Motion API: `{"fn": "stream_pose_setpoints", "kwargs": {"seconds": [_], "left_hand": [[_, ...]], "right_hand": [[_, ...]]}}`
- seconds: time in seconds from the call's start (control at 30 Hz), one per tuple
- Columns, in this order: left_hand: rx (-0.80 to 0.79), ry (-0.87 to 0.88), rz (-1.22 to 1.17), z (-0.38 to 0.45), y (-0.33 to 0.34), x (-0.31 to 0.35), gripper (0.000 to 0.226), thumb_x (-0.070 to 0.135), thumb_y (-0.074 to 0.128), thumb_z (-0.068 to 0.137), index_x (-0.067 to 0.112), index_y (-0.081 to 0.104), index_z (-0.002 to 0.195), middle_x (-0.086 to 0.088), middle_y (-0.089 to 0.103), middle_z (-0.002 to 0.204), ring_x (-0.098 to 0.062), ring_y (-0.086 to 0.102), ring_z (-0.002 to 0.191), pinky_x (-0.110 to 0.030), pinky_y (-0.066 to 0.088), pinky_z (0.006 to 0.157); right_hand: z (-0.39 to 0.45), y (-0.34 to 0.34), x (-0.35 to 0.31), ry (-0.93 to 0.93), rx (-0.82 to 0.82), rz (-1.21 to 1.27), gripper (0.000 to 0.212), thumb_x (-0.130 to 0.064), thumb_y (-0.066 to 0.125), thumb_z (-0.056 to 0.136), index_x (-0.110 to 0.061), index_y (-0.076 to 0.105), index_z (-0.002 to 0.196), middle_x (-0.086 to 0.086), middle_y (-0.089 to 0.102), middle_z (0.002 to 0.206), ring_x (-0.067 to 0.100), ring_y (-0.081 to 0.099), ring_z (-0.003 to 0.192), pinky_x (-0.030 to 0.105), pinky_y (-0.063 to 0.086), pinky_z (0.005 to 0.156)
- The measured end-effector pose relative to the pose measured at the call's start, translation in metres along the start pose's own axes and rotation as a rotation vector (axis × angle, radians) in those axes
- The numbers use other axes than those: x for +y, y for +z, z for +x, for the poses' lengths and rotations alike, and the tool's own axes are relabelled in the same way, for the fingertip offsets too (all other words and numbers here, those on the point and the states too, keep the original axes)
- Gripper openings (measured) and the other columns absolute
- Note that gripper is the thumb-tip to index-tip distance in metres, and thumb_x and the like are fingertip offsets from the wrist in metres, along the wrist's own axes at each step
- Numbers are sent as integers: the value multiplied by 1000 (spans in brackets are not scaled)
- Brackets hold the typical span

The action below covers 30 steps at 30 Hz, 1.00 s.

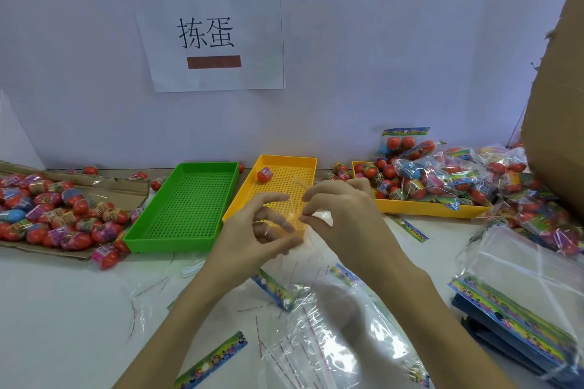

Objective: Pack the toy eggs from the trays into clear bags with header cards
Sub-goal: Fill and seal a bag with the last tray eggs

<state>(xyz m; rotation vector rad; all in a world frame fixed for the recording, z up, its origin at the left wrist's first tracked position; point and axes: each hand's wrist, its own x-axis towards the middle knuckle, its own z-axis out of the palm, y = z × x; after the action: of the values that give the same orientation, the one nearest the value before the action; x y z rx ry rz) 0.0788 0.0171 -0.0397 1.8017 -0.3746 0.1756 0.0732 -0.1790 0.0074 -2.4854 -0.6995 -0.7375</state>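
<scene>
My left hand (262,230) and my right hand (341,215) are close together above the near end of a yellow tray (308,164). Both pinch the mouth of a thin clear bag (320,218) between fingertips and thumbs; the film is blurred and hard to make out. One red toy egg (264,174) lies at the far end of that tray. Beside it on the left is a green tray (189,205) with nothing in it. Several loose toy eggs (57,211) are heaped on cardboard at the left.
A second yellow tray (420,209) at the right carries filled bags (442,174). Clear bags with header cards (319,325) lie in front of me, a stack of them (518,290) at the right. A cardboard box (559,98) stands at the far right.
</scene>
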Motion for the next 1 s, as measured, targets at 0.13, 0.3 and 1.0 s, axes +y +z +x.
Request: {"fn": "stream_pose_setpoints", "kwargs": {"seconds": [0.13,0.3,1.0], "left_hand": [[29,93,111,-2,3,-1,51,11,87,83,26,66,126,3,77,86,-17,76,68,-24,60,65],[48,165,150,-3,6,0,47,10,85,86,27,67,126,7,77,87,-13,78,73,-21,60,70],[-130,137,248,-4,4,3,80,47,93,72,43,51,140,17,70,107,-14,72,89,-30,59,69]], "right_hand": [[-1,4,4,6,-116,133,12,-21,74,94,-12,79,101,0,70,108,14,62,94,34,52,87],[-3,11,4,222,-69,444,17,-22,79,90,-15,75,105,-5,73,90,6,68,81,17,56,73],[-6,0,4,61,-262,304,10,-28,56,104,-27,46,101,-5,74,80,13,69,71,45,55,68]]}}
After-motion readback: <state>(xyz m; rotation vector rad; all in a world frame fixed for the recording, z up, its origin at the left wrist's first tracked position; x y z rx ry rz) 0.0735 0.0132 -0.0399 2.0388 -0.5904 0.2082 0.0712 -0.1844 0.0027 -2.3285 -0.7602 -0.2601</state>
